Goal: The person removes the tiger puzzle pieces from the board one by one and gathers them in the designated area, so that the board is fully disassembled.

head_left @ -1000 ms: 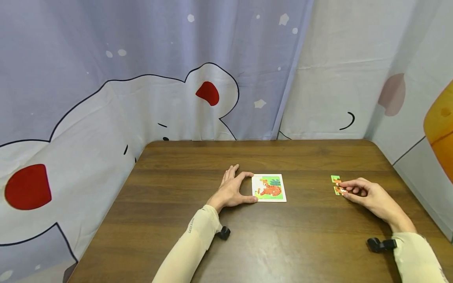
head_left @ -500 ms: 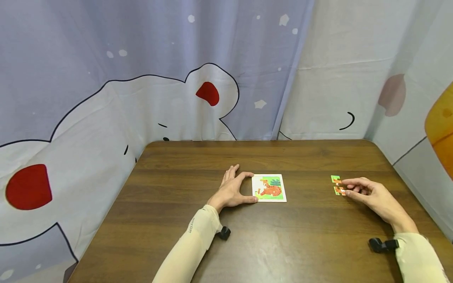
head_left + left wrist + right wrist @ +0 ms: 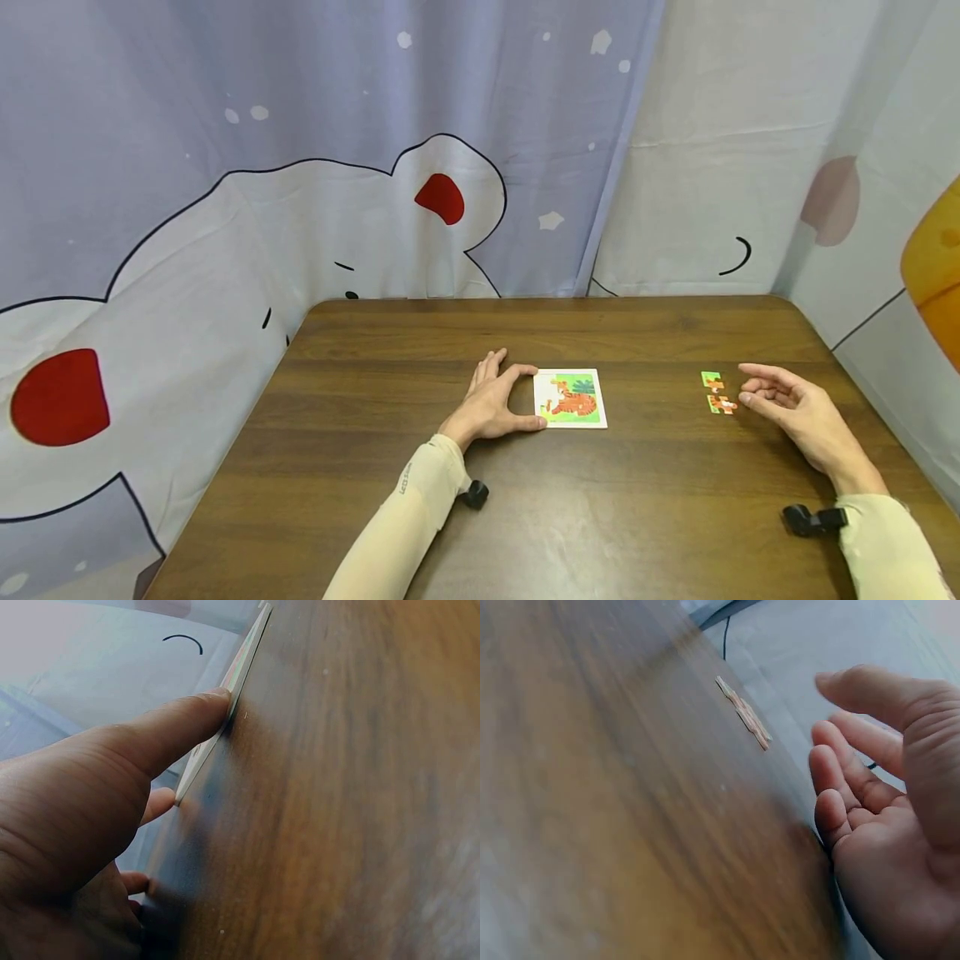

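In the head view a square jigsaw puzzle (image 3: 570, 400) with a white frame and a tiger picture lies flat on the table. My left hand (image 3: 491, 407) grips its left side, thumb at the near corner and index finger at the far one. The left wrist view shows the thumb (image 3: 187, 720) against the thin edge of the puzzle board (image 3: 246, 664). Farther right lie two puzzle pieces, one behind the other: a green and orange piece (image 3: 712, 381) and a tiger-striped piece (image 3: 722, 405). Just right of them my right hand (image 3: 798, 417) holds nothing, thumb and fingers apart.
The brown wooden table (image 3: 600, 517) has rounded far corners. A printed curtain (image 3: 525, 125) hangs behind it and along both sides. Each sleeve carries a small black camera, such as the wrist camera (image 3: 474, 494) on the left arm.
My right hand has let go of the striped puzzle piece and drawn back to the right, its fingers spreading. The left hand and the jigsaw puzzle have stayed put.
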`<state>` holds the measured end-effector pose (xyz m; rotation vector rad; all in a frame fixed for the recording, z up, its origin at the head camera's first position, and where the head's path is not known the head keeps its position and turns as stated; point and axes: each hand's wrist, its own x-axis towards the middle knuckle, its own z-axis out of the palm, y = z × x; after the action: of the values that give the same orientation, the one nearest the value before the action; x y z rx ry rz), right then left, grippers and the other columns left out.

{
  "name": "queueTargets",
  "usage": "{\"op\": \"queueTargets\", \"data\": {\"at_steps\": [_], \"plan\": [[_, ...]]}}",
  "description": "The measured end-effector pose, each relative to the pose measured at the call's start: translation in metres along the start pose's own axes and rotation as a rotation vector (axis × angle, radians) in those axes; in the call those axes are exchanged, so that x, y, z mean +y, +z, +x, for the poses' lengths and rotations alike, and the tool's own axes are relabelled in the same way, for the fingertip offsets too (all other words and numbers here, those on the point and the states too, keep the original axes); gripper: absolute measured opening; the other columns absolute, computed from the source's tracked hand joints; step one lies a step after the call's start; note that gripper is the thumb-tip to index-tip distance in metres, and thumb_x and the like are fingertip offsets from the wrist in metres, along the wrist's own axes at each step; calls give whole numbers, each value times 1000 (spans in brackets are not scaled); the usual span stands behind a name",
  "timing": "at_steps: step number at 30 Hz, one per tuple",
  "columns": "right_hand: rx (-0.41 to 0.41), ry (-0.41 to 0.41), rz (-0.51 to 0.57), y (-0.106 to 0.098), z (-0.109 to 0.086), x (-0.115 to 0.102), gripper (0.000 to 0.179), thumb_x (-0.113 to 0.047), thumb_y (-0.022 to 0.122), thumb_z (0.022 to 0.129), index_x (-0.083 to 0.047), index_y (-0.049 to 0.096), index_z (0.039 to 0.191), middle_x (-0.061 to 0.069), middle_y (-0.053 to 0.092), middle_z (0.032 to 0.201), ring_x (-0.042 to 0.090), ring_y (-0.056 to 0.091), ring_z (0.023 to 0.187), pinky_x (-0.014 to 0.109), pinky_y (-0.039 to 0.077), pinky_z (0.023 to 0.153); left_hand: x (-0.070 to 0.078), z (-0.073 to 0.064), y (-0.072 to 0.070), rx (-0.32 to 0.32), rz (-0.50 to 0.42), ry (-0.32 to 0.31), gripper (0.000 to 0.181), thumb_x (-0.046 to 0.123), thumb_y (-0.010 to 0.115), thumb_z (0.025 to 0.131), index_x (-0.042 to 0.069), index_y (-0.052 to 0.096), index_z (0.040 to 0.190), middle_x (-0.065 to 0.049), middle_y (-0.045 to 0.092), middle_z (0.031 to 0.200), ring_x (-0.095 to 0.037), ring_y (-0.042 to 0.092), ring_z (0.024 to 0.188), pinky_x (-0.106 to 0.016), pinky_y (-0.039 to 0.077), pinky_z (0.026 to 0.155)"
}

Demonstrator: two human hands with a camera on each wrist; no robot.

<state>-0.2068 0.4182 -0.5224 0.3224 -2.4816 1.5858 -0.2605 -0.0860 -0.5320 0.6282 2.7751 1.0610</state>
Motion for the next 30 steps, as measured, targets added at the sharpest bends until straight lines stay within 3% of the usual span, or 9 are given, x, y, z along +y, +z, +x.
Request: {"op": "queueTargets", "data": {"at_steps": [6,14,22,30], "plan": [[81,-32,120,3,7,-26,51,7,75,102,2,62,151,-3,76,117,4,69,101,11,54,83,0,1,1,3,-8,11,84,53,98,82,31,61,154,-22,15,184,-45,2,172,-64,3,138],[15,-93,283,24,31,-73,54,10,74,102,2,60,154,2,76,127,8,74,108,13,57,92,3,-2,-3,2,1,9,84,52,98,82,31,60,154,-23,16,183,-47,4,172,-67,7,137],[-77,-150,294,59,51,-103,55,12,73,101,3,60,153,7,75,130,12,76,110,19,61,94,-6,2,3,26,33,38,85,60,96,82,35,59,154,-23,19,182,-48,8,171,-69,10,136],[-128,-150,243,102,67,-122,56,6,78,100,1,61,153,6,72,130,16,74,114,21,61,97,12,-6,-10,-11,4,16,84,49,97,84,24,60,155,-27,17,181,-49,6,171,-67,7,137]]}}
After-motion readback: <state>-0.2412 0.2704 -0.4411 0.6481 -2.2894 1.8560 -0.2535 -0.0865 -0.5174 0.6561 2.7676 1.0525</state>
